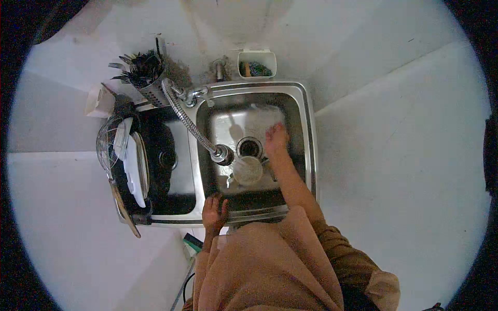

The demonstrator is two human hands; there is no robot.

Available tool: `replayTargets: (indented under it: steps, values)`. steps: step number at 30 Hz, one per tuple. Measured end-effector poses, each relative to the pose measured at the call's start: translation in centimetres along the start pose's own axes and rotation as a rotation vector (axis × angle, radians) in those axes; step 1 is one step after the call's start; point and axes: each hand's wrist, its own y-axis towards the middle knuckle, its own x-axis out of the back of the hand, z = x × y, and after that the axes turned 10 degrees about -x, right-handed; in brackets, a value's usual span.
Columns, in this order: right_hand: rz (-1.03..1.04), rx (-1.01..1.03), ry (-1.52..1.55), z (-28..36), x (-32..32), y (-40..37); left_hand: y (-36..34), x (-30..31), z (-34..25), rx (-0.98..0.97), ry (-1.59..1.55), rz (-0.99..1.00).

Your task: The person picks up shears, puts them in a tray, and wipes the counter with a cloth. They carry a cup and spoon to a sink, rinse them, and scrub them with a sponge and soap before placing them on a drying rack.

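Note:
My right hand [277, 139] is down inside the right basin [218, 111] of the steel sink, just right of the drain [249, 147]. Its fingers look curled, and anything within them is hidden. Below the drain stands a round, pale, translucent container [248, 171], close to my right wrist. Over the basin hangs the spray head [222, 155] of a flexible metal faucet hose [184, 116], with water apparently falling beside the container. My left hand [213, 211] rests on the front rim of the sink, fingers apart and holding nothing.
Plates [137, 166] and a wire strainer [108, 144] stand in a rack over the left basin [181, 179]. Behind are a perforated cutlery holder [154, 93] full of forks and a white caddy [257, 64] with scrubbers. Walls close in the sides.

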Motion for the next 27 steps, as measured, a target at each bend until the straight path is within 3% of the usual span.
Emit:
replayTargets:
  steps: [1, 3, 6, 8, 9, 11, 12, 14, 15, 17, 18, 20, 21, 23, 25, 27]
  values:
    - [-0.188, -0.081, 0.008, -0.1, 0.7, -0.7, 0.1, 0.2, -0.2, 0.009, -0.008, -0.003]
    - [0.106, -0.235, -0.117, -4.7, 7.6, 3.4, -0.1, 0.3, -0.1, 0.051, -0.038, 0.03]
    - [0.094, -0.288, -0.061, -7.9, 6.9, -3.3, -0.2, 0.3, -0.1, 0.113, -0.049, 0.089]
    - [0.95, -0.87, 0.477, -11.3, 10.3, -1.3, -0.4, 0.1, 0.1, 0.135, -0.03, 0.117]
    - [0.95, -0.872, 0.48, -11.0, 9.5, -2.9, -0.6, -0.2, 0.3, 0.107, -0.028, 0.085]
    - [0.134, -0.61, -0.032, -9.4, 6.5, -7.4, -1.0, -0.5, 0.7, 0.082, -0.025, 0.053]
    - [0.133, -0.613, -0.034, -10.2, 6.4, -6.8, -1.0, -0.6, 0.9, 0.053, 0.02, 0.078]
    - [0.72, 0.313, -0.784, -12.0, 6.5, -4.3, -0.8, -0.4, 0.7, 0.027, 0.067, 0.103]
    - [0.721, 0.31, -0.786, -10.8, 4.7, -5.0, -0.4, 0.1, 0.3, 0.068, 0.034, 0.089]
    - [0.58, -0.166, -0.413, -6.5, -1.5, -8.1, -0.5, 0.1, 0.1, 0.111, 0.001, 0.078]
    - [0.579, -0.169, -0.413, -5.7, -3.1, -7.1, -0.7, -0.3, 0.5, 0.097, -0.002, 0.074]
    - [0.466, -0.287, -0.028, -4.4, -5.4, -5.2, -0.7, -0.1, 0.4, 0.087, -0.005, 0.073]
    - [0.463, -0.289, -0.028, -3.5, -4.9, -4.8, 0.0, 0.3, 0.0, 0.104, -0.023, 0.07]
    - [0.409, -0.188, -0.501, -0.2, -2.9, -4.0, -0.1, 0.4, -0.1, 0.124, -0.044, 0.068]
    - [0.091, 0.013, -1.003, 2.3, -0.9, -4.1, -0.4, -0.4, 0.6, 0.045, 0.005, 0.01]
    - [0.05, 0.327, -1.075, 2.9, 3.2, -2.5, -0.5, -0.2, 0.7, 0.074, -0.018, 0.039]
